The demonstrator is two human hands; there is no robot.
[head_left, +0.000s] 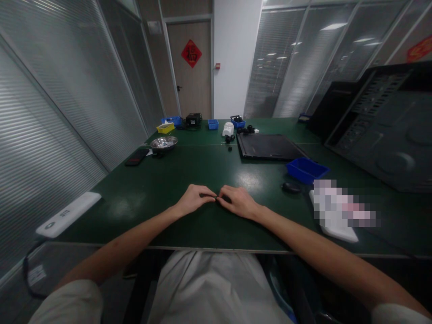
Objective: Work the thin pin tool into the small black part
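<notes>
Above the middle of the green table (162,180), my left hand (194,200) and my right hand (239,201) meet at the fingertips. Thumb and index finger of my left hand are pinched together. The fingers of my right hand are curled and pinched against the same spot. Something tiny and dark seems to show between the tips, too small to name. Both wrists rest near the table surface. The thing nearest my right hand is a black computer mouse (291,187), some way to the right.
Right: a blue tray (306,171), a blurred-out item on a white object (340,233), and a large dark metal case (388,130). Behind my hands lies a flat black laptop-like slab (270,146). Left: a steel bowl (164,143), a phone (137,157) and a long white device (70,213).
</notes>
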